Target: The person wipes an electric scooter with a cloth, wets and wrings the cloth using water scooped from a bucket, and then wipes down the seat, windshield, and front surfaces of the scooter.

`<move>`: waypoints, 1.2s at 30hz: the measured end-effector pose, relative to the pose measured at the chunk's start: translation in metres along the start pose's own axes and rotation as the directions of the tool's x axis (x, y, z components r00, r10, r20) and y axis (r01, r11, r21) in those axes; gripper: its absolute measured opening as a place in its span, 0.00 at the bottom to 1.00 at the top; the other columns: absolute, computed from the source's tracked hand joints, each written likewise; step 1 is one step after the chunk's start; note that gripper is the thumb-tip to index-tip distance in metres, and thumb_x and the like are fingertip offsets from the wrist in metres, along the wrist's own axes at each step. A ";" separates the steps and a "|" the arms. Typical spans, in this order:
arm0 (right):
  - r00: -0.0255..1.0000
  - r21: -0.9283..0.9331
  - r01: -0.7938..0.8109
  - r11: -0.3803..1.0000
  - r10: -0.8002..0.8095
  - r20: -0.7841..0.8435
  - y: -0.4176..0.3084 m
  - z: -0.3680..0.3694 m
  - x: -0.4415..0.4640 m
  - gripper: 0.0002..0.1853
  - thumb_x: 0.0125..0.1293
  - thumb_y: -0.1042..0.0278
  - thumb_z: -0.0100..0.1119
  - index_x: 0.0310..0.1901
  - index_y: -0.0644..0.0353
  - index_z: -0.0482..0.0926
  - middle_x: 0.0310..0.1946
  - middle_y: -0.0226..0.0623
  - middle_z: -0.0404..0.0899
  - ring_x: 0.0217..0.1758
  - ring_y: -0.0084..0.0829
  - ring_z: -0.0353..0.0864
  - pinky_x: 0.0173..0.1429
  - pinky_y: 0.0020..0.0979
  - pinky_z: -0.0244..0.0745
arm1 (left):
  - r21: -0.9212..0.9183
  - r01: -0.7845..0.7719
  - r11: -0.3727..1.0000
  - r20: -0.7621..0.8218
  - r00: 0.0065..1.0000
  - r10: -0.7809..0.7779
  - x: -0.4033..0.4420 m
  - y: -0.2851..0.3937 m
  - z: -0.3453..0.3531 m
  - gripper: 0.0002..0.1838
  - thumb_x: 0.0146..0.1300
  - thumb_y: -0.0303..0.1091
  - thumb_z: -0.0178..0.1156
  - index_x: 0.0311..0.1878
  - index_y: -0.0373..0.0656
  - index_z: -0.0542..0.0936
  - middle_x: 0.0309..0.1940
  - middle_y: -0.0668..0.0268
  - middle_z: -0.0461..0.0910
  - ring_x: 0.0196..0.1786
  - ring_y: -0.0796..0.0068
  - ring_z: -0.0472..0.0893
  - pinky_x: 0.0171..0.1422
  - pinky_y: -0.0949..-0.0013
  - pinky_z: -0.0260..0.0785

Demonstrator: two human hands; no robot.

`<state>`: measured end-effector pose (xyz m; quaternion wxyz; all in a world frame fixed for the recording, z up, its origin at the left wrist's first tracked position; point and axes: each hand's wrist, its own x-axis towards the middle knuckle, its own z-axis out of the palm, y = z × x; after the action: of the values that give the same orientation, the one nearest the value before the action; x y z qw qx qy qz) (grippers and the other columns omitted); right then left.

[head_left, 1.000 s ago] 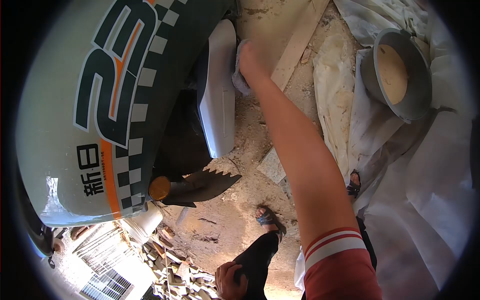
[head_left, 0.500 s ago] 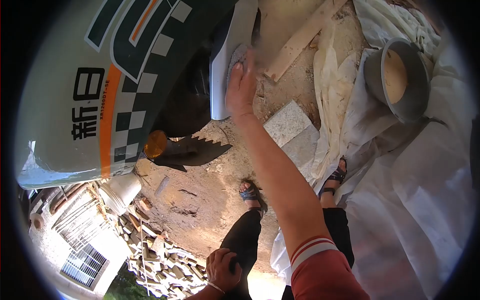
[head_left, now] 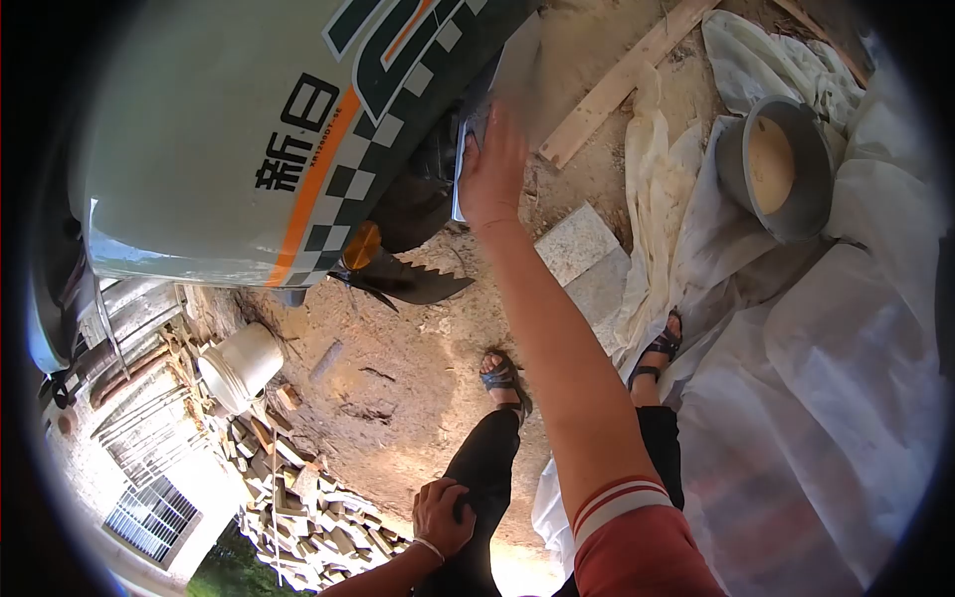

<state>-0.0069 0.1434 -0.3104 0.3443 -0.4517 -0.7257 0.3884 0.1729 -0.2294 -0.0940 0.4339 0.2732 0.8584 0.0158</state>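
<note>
- Drawn nearer since the frame one second ago: right hand, from the far part of the silver panel to its near part; meaning, by judgement, contact shifted to the near stretch, with the far stretch left uncovered.
- Beneath and just beyond the grip: silver panel, slanting away past the fingertips, thin edge showing left of the thumb.
- State of the right grip: fingers blurred, fairly straight, laid along the panel rather than wrapped around it; grey pad, plain at the fingers in both earlier frames, now masked by the hand; impossible to tell how firmly held, if at all.
- Immediately left of the grip: vehicle body, with checkered band and orange stripe; lettering shifted rightward in view over the last half second.
- Nearer than the grip, to its left: orange reflector, beside a black flap with serrated edge.
- Nearer, to its right: pale slab on the ground.
- Beyond, to its right: wooden plank.
- Well apart, rightward: grey basin containing cloudy tan liquid, amid pale sheeting.
- Well nearer, leftward: left hand, draped over the knee, fingers loosely bent, nothing seen held.
</note>
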 end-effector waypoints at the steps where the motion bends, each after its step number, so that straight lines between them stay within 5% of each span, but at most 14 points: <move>1: 0.997 -0.065 0.039 0.997 -0.035 0.065 -0.003 -0.003 -0.021 0.33 0.58 0.75 0.58 0.67 0.61 0.61 0.67 0.49 0.59 0.65 0.53 0.61 0.68 0.45 0.60 | 0.006 -0.009 1.000 -0.001 1.000 0.009 0.001 0.002 -0.001 0.15 0.48 0.33 0.63 0.42 0.47 0.80 0.47 0.61 0.75 0.54 0.56 0.73 0.59 0.54 0.64; 5: 0.919 -0.290 0.271 0.918 -0.157 0.363 -0.013 -0.039 -0.104 0.34 0.52 0.78 0.59 0.64 0.60 0.66 0.65 0.44 0.62 0.62 0.51 0.64 0.65 0.43 0.65 | 0.019 -0.005 1.000 0.031 1.000 0.004 0.000 0.010 -0.001 0.15 0.48 0.33 0.63 0.42 0.47 0.79 0.46 0.61 0.75 0.54 0.56 0.72 0.59 0.53 0.64; 7: 0.868 -0.029 0.043 0.999 -0.023 0.495 -0.024 -0.054 -0.105 0.29 0.50 0.82 0.58 0.58 0.60 0.72 0.62 0.43 0.64 0.59 0.51 0.68 0.63 0.40 0.67 | 0.019 -0.012 1.000 0.026 1.000 0.012 -0.004 0.005 0.005 0.15 0.48 0.33 0.63 0.42 0.47 0.79 0.47 0.61 0.75 0.54 0.55 0.72 0.59 0.54 0.64; 9: 0.866 0.018 -0.017 1.000 0.005 0.499 -0.028 -0.062 -0.083 0.27 0.50 0.82 0.57 0.56 0.60 0.74 0.61 0.42 0.66 0.58 0.52 0.69 0.63 0.42 0.67 | 0.021 -0.006 1.000 0.040 0.999 0.005 -0.012 0.003 0.007 0.15 0.48 0.33 0.63 0.42 0.46 0.79 0.47 0.61 0.74 0.54 0.55 0.72 0.59 0.54 0.64; 12: 0.980 0.119 0.061 0.991 -0.082 0.179 -0.027 -0.054 -0.034 0.28 0.51 0.82 0.57 0.58 0.59 0.71 0.62 0.41 0.64 0.58 0.54 0.68 0.63 0.45 0.67 | 0.013 0.005 1.000 -0.002 1.000 -0.004 -0.016 0.005 0.013 0.16 0.48 0.33 0.63 0.43 0.46 0.79 0.47 0.60 0.74 0.54 0.55 0.72 0.59 0.54 0.63; 14: 0.971 -0.093 0.165 0.982 -0.145 0.189 -0.031 -0.042 -0.033 0.29 0.51 0.79 0.58 0.59 0.58 0.70 0.64 0.41 0.63 0.58 0.48 0.67 0.62 0.45 0.67 | 0.010 -0.001 1.000 -0.019 1.000 0.001 -0.019 0.005 0.014 0.16 0.48 0.33 0.63 0.43 0.47 0.79 0.47 0.60 0.74 0.54 0.56 0.72 0.59 0.54 0.63; 16: 0.883 -0.282 0.357 0.890 -0.223 0.414 -0.014 -0.036 -0.077 0.28 0.53 0.76 0.59 0.60 0.55 0.69 0.66 0.44 0.60 0.59 0.52 0.68 0.62 0.48 0.66 | 0.016 0.010 1.000 -0.039 0.999 -0.009 -0.020 0.003 0.012 0.16 0.48 0.34 0.63 0.43 0.47 0.79 0.47 0.60 0.74 0.54 0.55 0.72 0.59 0.54 0.64; 18: 0.704 -0.306 0.313 0.899 -0.003 0.710 -0.012 -0.058 -0.128 0.28 0.55 0.69 0.61 0.60 0.55 0.69 0.65 0.47 0.61 0.59 0.49 0.71 0.60 0.50 0.67 | 0.007 -0.005 1.000 -0.052 0.999 0.006 -0.021 0.005 0.015 0.16 0.48 0.34 0.63 0.43 0.48 0.79 0.47 0.60 0.74 0.54 0.55 0.73 0.59 0.54 0.64; 21: 0.376 -0.271 -0.522 0.809 0.504 0.778 0.006 -0.114 -0.158 0.28 0.55 0.64 0.62 0.59 0.58 0.71 0.45 0.48 0.79 0.47 0.43 0.81 0.52 0.41 0.74 | 0.008 0.010 1.000 -0.044 0.999 -0.010 -0.029 0.001 0.017 0.16 0.48 0.36 0.63 0.44 0.48 0.79 0.47 0.60 0.74 0.54 0.55 0.73 0.58 0.53 0.65; 23: 0.422 -0.106 -0.713 0.693 0.545 0.725 0.004 -0.160 -0.169 0.25 0.56 0.65 0.61 0.56 0.61 0.74 0.39 0.48 0.81 0.42 0.39 0.81 0.48 0.35 0.75 | 0.025 0.037 0.999 -0.028 0.999 -0.037 -0.029 0.004 0.017 0.16 0.49 0.36 0.62 0.44 0.49 0.79 0.47 0.61 0.74 0.53 0.55 0.73 0.59 0.53 0.65; 29: 0.304 0.019 -0.894 0.449 0.573 0.761 -0.001 -0.225 -0.174 0.18 0.62 0.68 0.57 0.53 0.64 0.76 0.41 0.40 0.80 0.40 0.29 0.80 0.45 0.30 0.76 | -0.044 0.061 0.997 -0.062 0.996 -0.063 -0.038 0.018 0.030 0.20 0.49 0.37 0.65 0.47 0.47 0.78 0.50 0.56 0.73 0.57 0.55 0.71 0.63 0.54 0.62; 32: 0.128 0.060 -0.988 0.143 0.533 0.837 -0.025 -0.228 -0.171 0.15 0.68 0.68 0.52 0.54 0.62 0.75 0.42 0.39 0.80 0.41 0.31 0.82 0.45 0.33 0.79 | -0.379 0.049 0.924 -0.204 0.969 -0.135 -0.034 0.058 0.018 0.34 0.50 0.38 0.69 0.60 0.45 0.68 0.57 0.51 0.68 0.62 0.50 0.68 0.67 0.52 0.61; 33: 0.055 0.090 -0.995 -0.047 0.489 0.871 -0.032 -0.229 -0.176 0.15 0.69 0.64 0.52 0.54 0.62 0.74 0.42 0.39 0.80 0.40 0.31 0.83 0.44 0.34 0.81 | -0.507 0.033 0.862 -0.200 0.967 -0.155 -0.026 0.072 0.014 0.40 0.50 0.39 0.71 0.66 0.44 0.62 0.61 0.50 0.66 0.64 0.50 0.67 0.67 0.51 0.61; 36: -0.016 -0.054 -0.997 0.061 0.505 0.863 -0.066 -0.228 -0.192 0.14 0.71 0.64 0.46 0.52 0.61 0.74 0.42 0.40 0.81 0.41 0.34 0.84 0.45 0.38 0.82 | -0.918 0.036 0.395 -0.102 0.940 -0.324 0.003 0.089 0.023 0.46 0.56 0.40 0.69 0.71 0.44 0.51 0.66 0.52 0.60 0.63 0.54 0.68 0.62 0.55 0.68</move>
<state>0.2295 0.0046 -0.1761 -0.1489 -0.4602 -0.1832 0.8558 0.2296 -0.1575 -0.0870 0.3920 -0.1046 0.7869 0.4650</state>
